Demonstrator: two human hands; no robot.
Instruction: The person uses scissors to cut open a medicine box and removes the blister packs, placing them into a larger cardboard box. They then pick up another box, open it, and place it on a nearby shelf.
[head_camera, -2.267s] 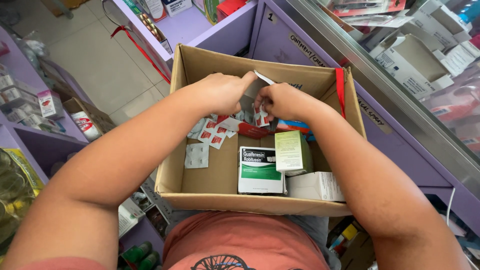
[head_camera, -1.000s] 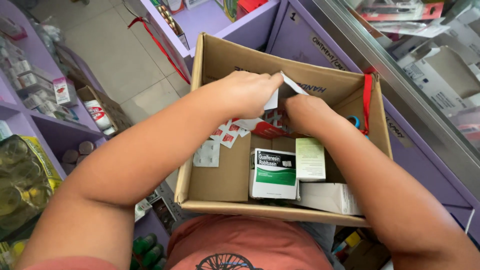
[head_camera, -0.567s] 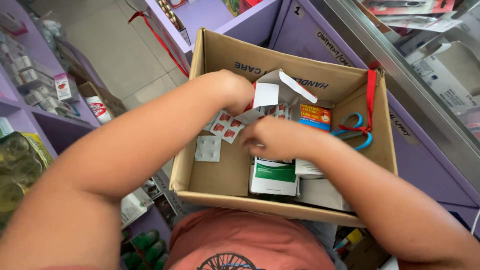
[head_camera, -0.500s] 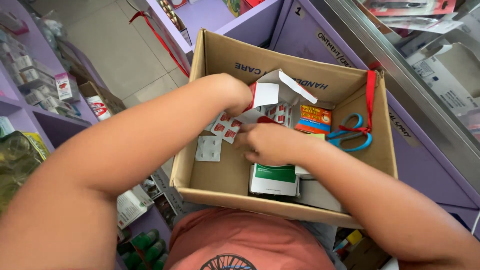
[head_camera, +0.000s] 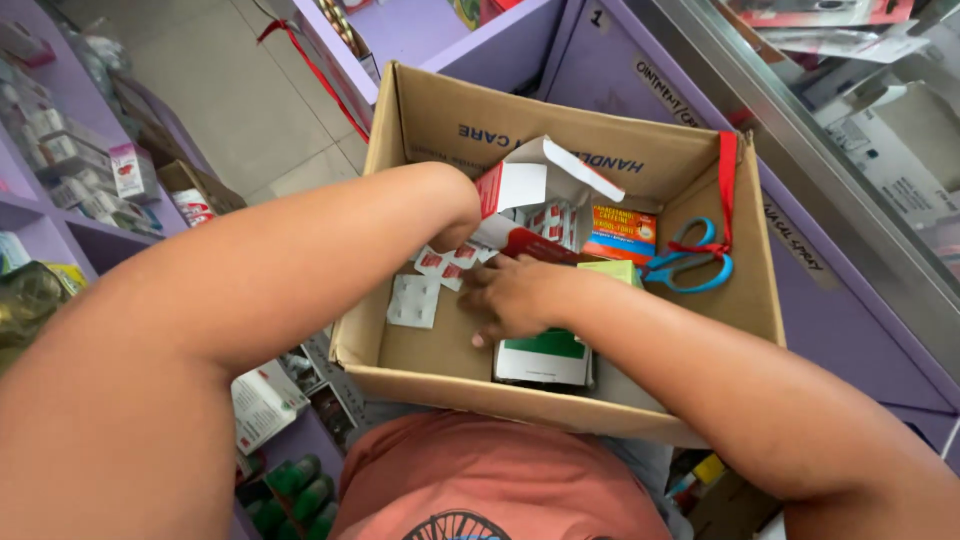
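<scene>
An open cardboard box (head_camera: 560, 400) rests on my lap. My left hand (head_camera: 455, 210) bends down into it at the wrist, fingers hidden, against an open red-and-white carton (head_camera: 520, 190) that it seems to hold up. My right hand (head_camera: 510, 300) lies low over the box floor, fingers apart, fingertips at the red-and-white blister strips (head_camera: 445, 265). A silver blister strip (head_camera: 413, 300) lies to their left. Under my right wrist sits a green-and-white medicine box (head_camera: 545, 358), with a pale green box (head_camera: 612, 268) beside it.
Inside the box, an orange medicine box (head_camera: 620, 232) and blue scissors (head_camera: 690, 268) tied with a red ribbon (head_camera: 727, 185) lie at the back right. Purple shelves with small packages (head_camera: 70, 160) stand left, a glass counter (head_camera: 850, 120) stands right. Green bottles (head_camera: 290, 485) sit below left.
My right hand has left the carton at the back, come toward me and dropped to the box floor by the blister strips. My left hand stays at the carton.
</scene>
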